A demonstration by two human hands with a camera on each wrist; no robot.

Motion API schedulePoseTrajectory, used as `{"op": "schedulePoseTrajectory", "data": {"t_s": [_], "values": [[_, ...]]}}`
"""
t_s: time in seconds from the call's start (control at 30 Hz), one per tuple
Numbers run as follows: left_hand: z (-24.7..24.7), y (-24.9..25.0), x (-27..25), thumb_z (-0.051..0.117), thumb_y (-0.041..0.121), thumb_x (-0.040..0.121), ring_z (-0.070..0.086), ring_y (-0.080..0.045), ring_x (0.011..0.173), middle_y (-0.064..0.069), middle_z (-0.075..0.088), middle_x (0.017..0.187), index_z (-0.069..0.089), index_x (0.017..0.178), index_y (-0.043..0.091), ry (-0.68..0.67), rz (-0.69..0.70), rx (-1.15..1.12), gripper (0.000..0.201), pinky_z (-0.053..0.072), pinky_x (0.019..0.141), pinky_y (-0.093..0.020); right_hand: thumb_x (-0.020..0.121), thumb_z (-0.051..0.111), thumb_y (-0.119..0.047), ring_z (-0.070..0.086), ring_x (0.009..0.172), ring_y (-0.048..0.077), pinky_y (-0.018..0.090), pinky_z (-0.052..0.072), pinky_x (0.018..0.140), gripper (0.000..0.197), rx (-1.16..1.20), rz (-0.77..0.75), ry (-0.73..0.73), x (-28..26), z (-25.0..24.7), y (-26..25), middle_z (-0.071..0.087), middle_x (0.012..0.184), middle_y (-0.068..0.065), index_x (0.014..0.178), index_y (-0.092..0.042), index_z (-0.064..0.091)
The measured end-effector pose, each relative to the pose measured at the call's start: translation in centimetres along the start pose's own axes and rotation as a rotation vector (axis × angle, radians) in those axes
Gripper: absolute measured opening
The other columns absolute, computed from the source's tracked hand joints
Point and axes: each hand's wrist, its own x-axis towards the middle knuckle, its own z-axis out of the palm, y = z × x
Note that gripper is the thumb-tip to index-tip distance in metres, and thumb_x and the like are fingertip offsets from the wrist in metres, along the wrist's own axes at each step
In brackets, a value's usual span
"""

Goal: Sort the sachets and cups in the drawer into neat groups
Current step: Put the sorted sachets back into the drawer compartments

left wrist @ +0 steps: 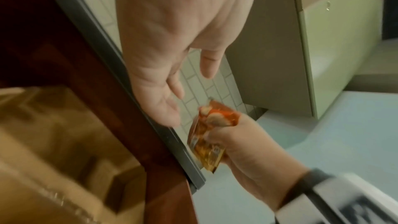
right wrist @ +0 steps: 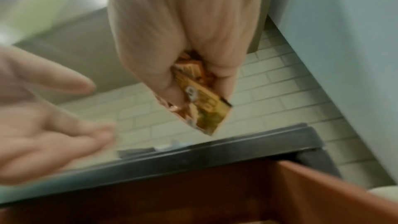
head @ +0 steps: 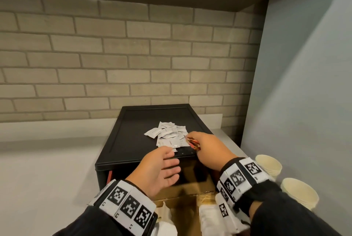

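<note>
A grey brick wall backs a pale worktop (head: 47,159) carrying a black cabinet (head: 133,140). White sachets (head: 167,135) lie heaped on its top. The right hand (head: 207,152) clutches a bunch of orange sachets (head: 193,143); the left hand (head: 162,171) hovers empty, fingers spread. These packets look light, thin and slippery, best pinched at the edges. Paper cups (head: 268,165) stand to the right.

1. The wristbands (head: 131,205) carry black-and-white square code markers; beside them small signs stand, too small to read surely.
2. The white sachets (head: 167,135) bear faint print, not legible.
3. The orange sachets (right wrist: 200,101) show blurred print, unreadable.
</note>
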Motion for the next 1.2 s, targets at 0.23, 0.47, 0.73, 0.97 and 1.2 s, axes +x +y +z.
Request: {"op": "schedulePoseTrajectory", "data": {"t_s": [0.23,0.47,0.73,0.97,1.2], "values": [[0.1,-3.7,-1.8,0.047,0.062,0.082,0.065,-0.034,0.098,-0.02,0.069,0.106,0.066,0.111,0.005,-0.393,-0.084,-0.323,0.066,0.048,0.083,-0.049,0.088,0.054,-0.009,0.038,0.128,0.004,0.024,0.03,0.111,0.065,0.382,-0.18,-0.013,-6.2,4.3,-4.0,0.04,0.143,-0.007,0.145,-0.026,0.029],[-1.4,-6.4,-1.8,0.086,0.055,0.042,0.062,-0.036,0.108,-0.024,0.064,0.116,0.075,0.098,0.004,-0.464,0.032,-0.333,0.076,0.046,0.095,-0.048,0.067,0.056,-0.055,0.009,0.143,0.025,0.05,0.01,0.117,0.094,0.271,-0.067,-0.231,-6.0,6.8,-2.0,0.026,0.149,-0.005,0.147,-0.029,0.016],[-2.3,-6.8,-0.2,0.057,0.033,0.079,0.067,-0.029,0.084,-0.023,0.065,0.105,0.068,0.106,0.005,-0.322,-0.046,-0.375,0.04,0.057,0.061,-0.035,0.049,0.068,-0.077,0.051,0.119,0.008,0.031,0.042,0.104,0.094,0.678,-0.056,-0.294,-5.8,7.6,-0.2,0.055,0.126,-0.01,0.131,-0.044,0.038],[-2.8,-6.1,0.6,0.046,0.047,0.09,0.069,-0.032,0.086,-0.022,0.063,0.117,0.066,0.113,0.021,-0.275,-0.074,-0.341,0.04,0.057,0.048,-0.031,0.077,0.073,-0.033,0.049,0.118,0.008,0.025,0.044,0.1,0.079,0.679,0.056,-0.094,-5.2,6.8,0.7,0.047,0.135,-0.007,0.144,-0.025,0.031],[-3.2,-6.0,0.9,0.051,0.048,0.087,0.068,-0.028,0.081,-0.02,0.068,0.107,0.062,0.118,0.011,-0.283,-0.106,-0.212,0.049,0.056,0.047,-0.028,0.056,0.088,-0.03,0.045,0.108,-0.001,0.007,0.039,0.087,0.085,0.561,-0.076,-0.122,-5.4,6.6,0.4,0.04,0.121,-0.015,0.128,-0.03,0.044]]}}
